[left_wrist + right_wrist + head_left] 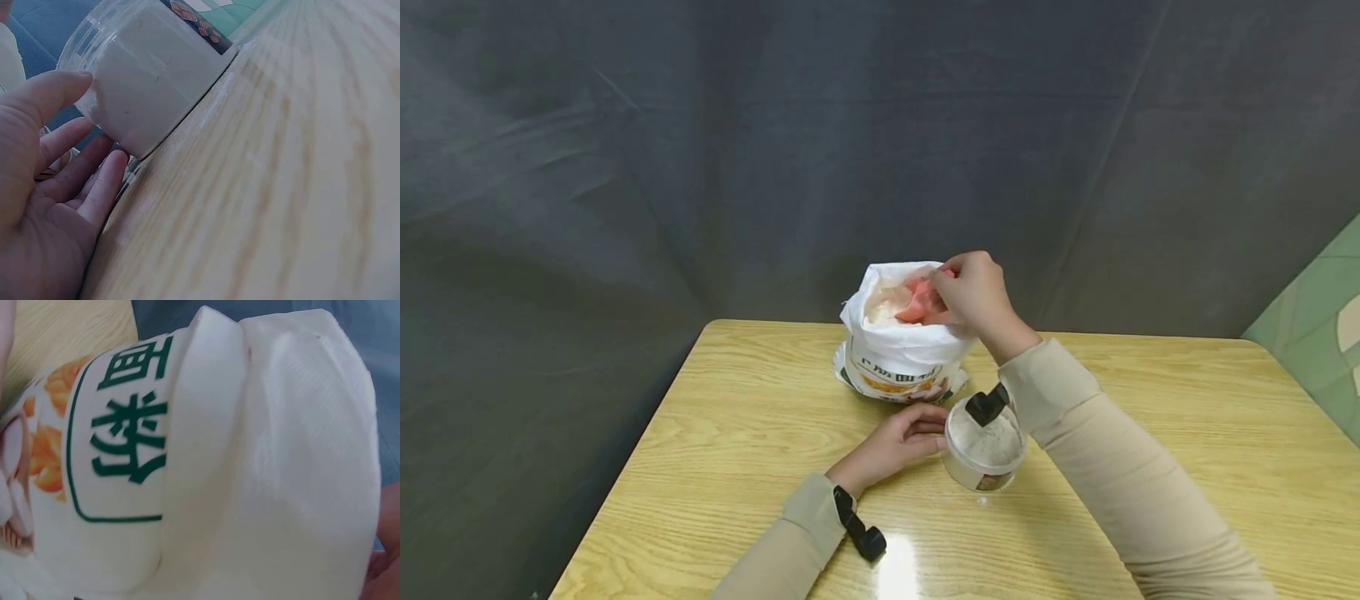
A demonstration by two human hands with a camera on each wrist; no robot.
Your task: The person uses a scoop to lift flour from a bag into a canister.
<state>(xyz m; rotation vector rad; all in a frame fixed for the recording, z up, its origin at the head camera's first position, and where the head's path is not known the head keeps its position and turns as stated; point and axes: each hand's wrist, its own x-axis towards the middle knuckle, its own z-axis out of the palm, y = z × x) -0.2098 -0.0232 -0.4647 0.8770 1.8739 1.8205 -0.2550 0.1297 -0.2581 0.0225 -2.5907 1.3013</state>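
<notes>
My right hand (973,292) pinches a pink scoop (916,302) in the open mouth of a white flour bag (902,346), its lower end down by the flour. The bag's rim is folded outward. In the right wrist view the bag's printed side (125,437) fills most of the picture; only a bit of the hand (389,550) shows at the right edge, and the scoop is hidden. My left hand (898,446) rests on the table beside a clear plastic tub (981,475) filled with white powder. Its thumb and fingers (106,181) touch or nearly touch the tub's side, loosely extended.
The wooden table (722,433) carries the bag near its back edge, with the tub in front and slightly right. A dark grey curtain (850,150) hangs behind. A green patterned surface (1315,308) stands at the right. Black straps (853,525) sit on both wrists.
</notes>
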